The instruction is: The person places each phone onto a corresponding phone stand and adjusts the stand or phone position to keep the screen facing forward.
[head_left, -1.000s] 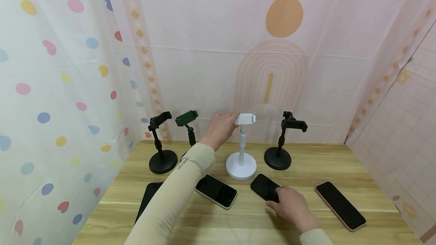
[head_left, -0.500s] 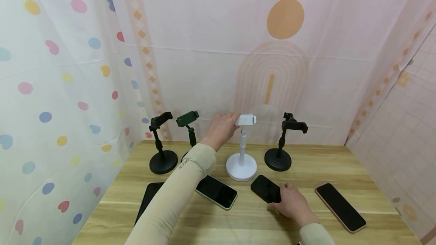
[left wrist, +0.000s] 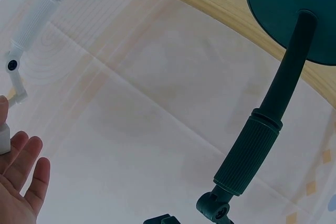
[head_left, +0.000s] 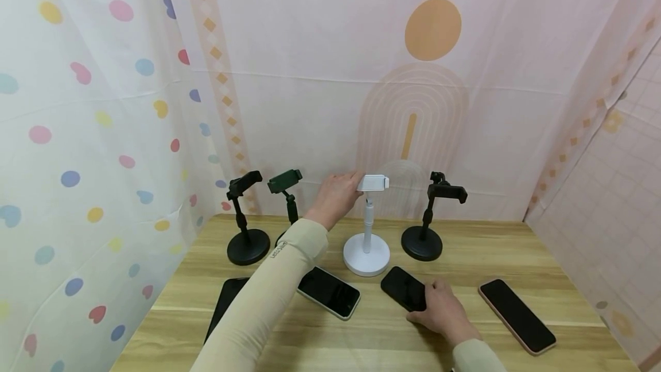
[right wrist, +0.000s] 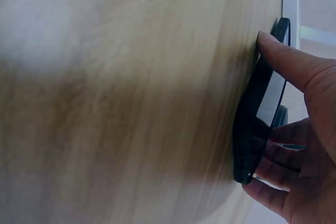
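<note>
My left hand (head_left: 335, 197) holds the left end of the clamp on a white phone stand (head_left: 367, 248). In the left wrist view the thumb and fingers (left wrist: 32, 179) are around the white clamp end at the left edge, most of it out of frame. My right hand (head_left: 445, 312) grips a black smartphone (head_left: 401, 287) by its near end on the table, in front of the white stand. The right wrist view has the thumb on one long edge of that phone (right wrist: 251, 114) and the fingertips at the other side.
Two black phone stands (head_left: 248, 245) (head_left: 422, 241) and a dark green one (head_left: 284, 181) stand along the back of the wooden table (head_left: 382, 343). Other phones lie in front: one light-edged (head_left: 330, 293), one pink-edged (head_left: 517, 316), one black (head_left: 225, 300) partly behind the left sleeve.
My right hand has shifted slightly, its fingers now set on the phone's edges. The left hand stays on the white stand's clamp.
</note>
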`<state>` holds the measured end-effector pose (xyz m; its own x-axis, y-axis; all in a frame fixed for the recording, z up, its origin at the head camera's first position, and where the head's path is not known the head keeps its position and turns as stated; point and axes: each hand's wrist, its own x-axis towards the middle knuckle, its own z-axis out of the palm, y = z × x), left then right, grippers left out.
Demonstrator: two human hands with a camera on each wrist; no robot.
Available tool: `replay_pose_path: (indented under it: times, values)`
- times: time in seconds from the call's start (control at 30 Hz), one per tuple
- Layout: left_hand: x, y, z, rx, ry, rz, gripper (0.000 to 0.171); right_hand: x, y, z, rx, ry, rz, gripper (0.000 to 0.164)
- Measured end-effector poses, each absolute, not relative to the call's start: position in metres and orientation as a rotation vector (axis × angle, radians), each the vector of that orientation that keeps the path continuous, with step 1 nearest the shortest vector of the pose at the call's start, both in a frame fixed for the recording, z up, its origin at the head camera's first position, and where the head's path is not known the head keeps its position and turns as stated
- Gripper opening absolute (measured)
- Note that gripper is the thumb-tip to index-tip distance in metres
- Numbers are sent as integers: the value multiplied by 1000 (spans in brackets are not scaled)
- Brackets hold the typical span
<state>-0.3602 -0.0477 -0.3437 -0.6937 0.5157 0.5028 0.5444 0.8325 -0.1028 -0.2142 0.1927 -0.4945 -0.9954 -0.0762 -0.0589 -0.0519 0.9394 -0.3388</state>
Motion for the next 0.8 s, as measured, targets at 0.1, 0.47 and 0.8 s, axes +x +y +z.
replay_pose_path:
  times: [0.1, 0.47, 0.8]
  values:
    - [-360, -48, -343, -778, -2488, -80, 38, -214, 194, -496, -92, 3022, -546, 81]
    - [-362, -47, -344, -775, -2500, -78, 39, -217, 200, -498, -67, 2949, -546, 81]
    - [-360, -47, -344, -781, -2491, -90, 41, -219, 200, -493, -84, 2926, -521, 78]
